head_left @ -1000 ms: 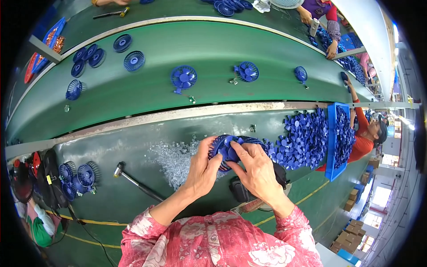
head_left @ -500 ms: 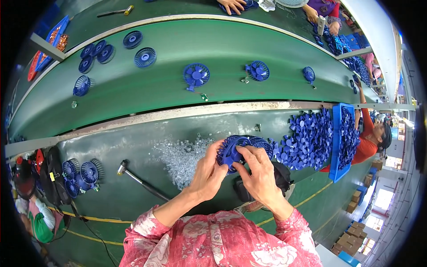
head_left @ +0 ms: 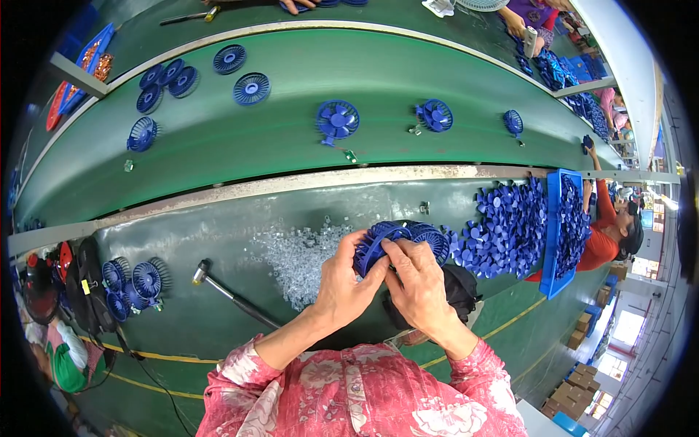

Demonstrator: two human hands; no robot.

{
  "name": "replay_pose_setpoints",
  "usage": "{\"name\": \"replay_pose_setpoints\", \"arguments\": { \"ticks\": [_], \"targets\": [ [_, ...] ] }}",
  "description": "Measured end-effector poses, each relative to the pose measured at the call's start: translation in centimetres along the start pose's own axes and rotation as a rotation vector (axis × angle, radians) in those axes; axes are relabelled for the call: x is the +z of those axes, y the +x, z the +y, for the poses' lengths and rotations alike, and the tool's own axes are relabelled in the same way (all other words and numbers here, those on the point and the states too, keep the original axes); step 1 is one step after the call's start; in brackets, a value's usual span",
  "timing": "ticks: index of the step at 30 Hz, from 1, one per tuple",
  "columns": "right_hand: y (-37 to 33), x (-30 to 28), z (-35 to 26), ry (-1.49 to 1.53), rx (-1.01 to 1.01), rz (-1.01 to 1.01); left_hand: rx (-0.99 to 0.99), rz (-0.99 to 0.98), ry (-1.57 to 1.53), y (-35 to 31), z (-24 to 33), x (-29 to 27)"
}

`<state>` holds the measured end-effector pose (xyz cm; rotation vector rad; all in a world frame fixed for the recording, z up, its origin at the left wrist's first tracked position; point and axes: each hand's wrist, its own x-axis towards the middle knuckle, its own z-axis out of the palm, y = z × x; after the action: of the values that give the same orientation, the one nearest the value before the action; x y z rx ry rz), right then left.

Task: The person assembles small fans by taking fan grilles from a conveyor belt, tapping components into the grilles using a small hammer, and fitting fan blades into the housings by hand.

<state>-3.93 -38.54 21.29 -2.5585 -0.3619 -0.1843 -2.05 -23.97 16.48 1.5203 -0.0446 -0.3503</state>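
Both hands up over the green bench, just in front of the belt. Left hand curled round the rim of a blue fan grille, right hand pinching its edge, fingertips together. Clear plastic bits just left, hammer beyond, blue fan blades piled right.
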Motion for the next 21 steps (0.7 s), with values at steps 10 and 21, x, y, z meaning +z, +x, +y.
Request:
{"name": "replay_pose_setpoints", "arguments": {
  "ticks": [10,21],
  "targets": [
    [0.4,0.6,-0.2,0.078,-0.015,0.003,0.043,0.057,0.044,-0.4,-1.2,-0.8],
    [1.0,-0.1,2.6,0.754,0.397,-0.194,0.057,-0.117,0.012,-1.1,0.2,-2.9]
  ]
}}
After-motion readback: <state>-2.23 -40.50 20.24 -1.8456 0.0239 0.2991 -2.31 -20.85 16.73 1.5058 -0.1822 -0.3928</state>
